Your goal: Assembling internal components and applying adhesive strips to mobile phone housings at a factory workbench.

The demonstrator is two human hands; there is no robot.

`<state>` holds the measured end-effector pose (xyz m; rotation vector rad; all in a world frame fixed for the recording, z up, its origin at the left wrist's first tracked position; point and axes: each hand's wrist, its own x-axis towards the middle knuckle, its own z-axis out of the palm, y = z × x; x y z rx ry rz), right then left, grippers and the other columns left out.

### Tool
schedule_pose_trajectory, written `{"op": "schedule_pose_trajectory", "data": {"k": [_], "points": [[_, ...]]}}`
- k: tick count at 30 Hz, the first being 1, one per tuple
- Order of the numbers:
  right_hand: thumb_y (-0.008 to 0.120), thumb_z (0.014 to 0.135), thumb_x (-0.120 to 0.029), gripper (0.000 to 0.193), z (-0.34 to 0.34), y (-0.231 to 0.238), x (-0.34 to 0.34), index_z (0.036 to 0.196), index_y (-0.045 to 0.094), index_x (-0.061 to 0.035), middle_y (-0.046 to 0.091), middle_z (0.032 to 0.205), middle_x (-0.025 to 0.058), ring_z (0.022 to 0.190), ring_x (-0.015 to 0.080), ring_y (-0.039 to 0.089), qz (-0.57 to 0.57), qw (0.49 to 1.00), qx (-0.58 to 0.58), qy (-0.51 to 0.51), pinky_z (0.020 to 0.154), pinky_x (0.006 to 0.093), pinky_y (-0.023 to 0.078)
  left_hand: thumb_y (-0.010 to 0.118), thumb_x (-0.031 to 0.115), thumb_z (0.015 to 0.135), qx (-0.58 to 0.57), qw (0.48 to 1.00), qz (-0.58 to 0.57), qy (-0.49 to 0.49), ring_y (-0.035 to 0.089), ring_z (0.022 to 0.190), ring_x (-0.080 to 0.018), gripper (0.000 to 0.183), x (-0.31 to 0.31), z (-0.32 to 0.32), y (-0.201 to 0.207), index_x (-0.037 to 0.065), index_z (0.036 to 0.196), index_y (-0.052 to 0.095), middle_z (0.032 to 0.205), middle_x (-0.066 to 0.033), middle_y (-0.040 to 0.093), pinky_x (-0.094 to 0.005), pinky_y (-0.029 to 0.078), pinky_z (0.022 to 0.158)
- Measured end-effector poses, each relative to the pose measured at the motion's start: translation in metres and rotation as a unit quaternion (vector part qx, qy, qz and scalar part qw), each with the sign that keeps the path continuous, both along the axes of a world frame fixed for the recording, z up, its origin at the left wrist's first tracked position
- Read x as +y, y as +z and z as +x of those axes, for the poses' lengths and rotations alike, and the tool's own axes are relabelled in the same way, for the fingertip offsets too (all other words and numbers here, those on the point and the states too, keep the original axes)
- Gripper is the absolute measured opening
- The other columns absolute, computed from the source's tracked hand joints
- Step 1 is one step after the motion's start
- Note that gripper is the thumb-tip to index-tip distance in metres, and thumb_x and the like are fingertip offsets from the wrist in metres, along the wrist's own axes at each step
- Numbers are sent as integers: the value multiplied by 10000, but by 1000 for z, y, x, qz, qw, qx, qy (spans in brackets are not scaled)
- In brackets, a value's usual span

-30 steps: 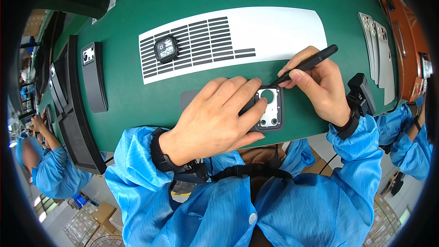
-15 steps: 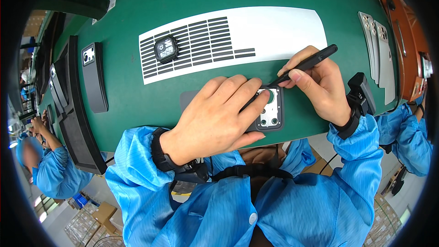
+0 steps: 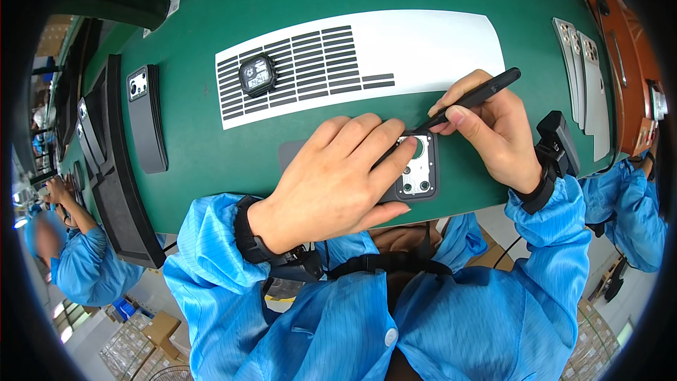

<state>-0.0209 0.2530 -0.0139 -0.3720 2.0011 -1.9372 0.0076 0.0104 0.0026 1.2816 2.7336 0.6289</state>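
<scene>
A dark grey phone back cover (image 3: 433, 169) with a silver camera plate (image 3: 415, 175) lies near the table's front edge. My left hand (image 3: 345, 176) spans it, fingers stretched across the top and thumb along the near edge, holding it down; most of the cover is hidden beneath. Between the index and middle fingers shows a dark strip, partly covered. My right hand (image 3: 493, 134) pinches black tweezers (image 3: 483, 92) like a pen. Their tip points down-left to the far edge of the camera plate, beside my left fingertips; the exact contact is hidden.
Beyond my hands lies a white sheet (image 3: 437, 49) with rows of black strips and a digital watch (image 3: 257, 75) on it. A grey cover stack (image 3: 148, 127) and black tray (image 3: 127, 197) stand left; silver covers (image 3: 596, 99) and an orange box (image 3: 620, 49) right. A co-worker (image 3: 92, 261) sits left.
Almost nothing differs. Both hands, the tweezers and the cover keep their places; the whole picture shifts only very slightly.
</scene>
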Motion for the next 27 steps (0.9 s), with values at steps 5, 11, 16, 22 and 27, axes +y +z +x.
{"op": "schedule_pose_trajectory", "data": {"k": [5, 11, 16, 22, 27], "points": [[591, 971, -56, 128, 0, 0, 0, 1064, 582, 32, 637, 969, 83, 878, 141, 674, -4, 1000, -2, 1, 787, 263, 550, 806, 392, 668, -4, 1000, 4, -1, 547, 1113, -300, 690, 0, 0, 0, 74, 1251, 618, 1262, -112, 557, -409, 443, 905], [596, 971, -65, 136, 0, 1, 0, 1068, 580, 29, 641, 968, 85, 876, 141, 674, 3, 1000, -5, 1, 789, 266, 550, 813, 381, 661, -6, 1000, 14, 0, 545, 1107, -304, 694, 0, -1, -1, 73, 1253, 620, 1252, -115, 560, -412, 442, 908], [595, 969, -62, 138, 0, 1, -1, 1070, 579, 31, 640, 965, 85, 875, 140, 672, -1, 1000, -7, 1, 791, 267, 550, 815, 373, 662, -11, 1000, 17, 0, 539, 1108, -314, 692, 0, -1, 1, 68, 1252, 621, 1246, -120, 560, -419, 439, 912], [592, 959, -38, 128, 0, 0, -1, 1064, 582, 34, 640, 967, 84, 874, 135, 667, -5, 1000, -6, -2, 795, 268, 549, 818, 352, 671, -32, 999, 33, -1, 522, 1123, -322, 677, 0, -2, 0, 54, 1247, 624, 1244, -122, 560, -422, 427, 927], [607, 919, -22, 133, 3, 3, -2, 1038, 603, 38, 652, 946, 99, 852, 148, 665, 31, 998, 62, -2, 789, 266, 543, 819, 344, 678, -39, 999, 38, 0, 510, 1130, -321, 665, 0, -2, 1, 44, 1239, 627, 1248, -122, 560, -419, 419, 936]]}}
